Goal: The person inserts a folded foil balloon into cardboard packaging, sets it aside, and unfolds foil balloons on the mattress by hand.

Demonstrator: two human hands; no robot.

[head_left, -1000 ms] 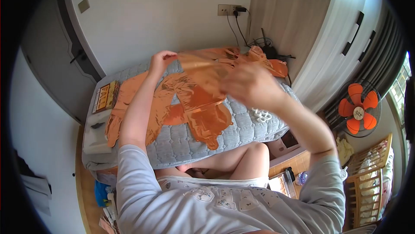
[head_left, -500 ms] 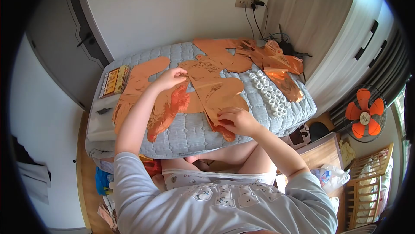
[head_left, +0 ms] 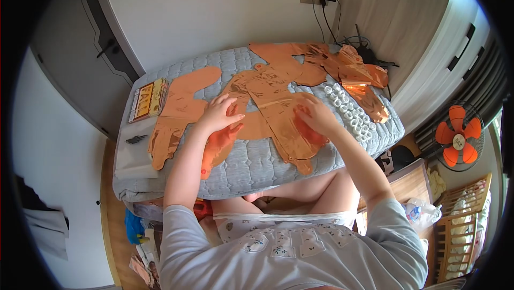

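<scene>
Flat, shiny orange foil balloons, uninflated by their look, lie spread over the grey quilted mattress. My left hand rests over the middle foil balloon, thumb apart from its slightly bent fingers. My right hand lies on the right part of the foil, fingers loosely curved downward, the tips partly hidden. Reddish reflections show in the foil beneath both hands. Another foil balloon lies flat to the left of my left hand.
Small white rolls stand grouped at the right. Crumpled orange foil lies behind them. A printed package and a small black item are at the left. A fan stands beyond the mattress.
My right hand has moved up and away from the foil's near edge, its fingers no longer at that edge. My left hand has shifted slightly nearer. The foil lies flatter and more spread.
</scene>
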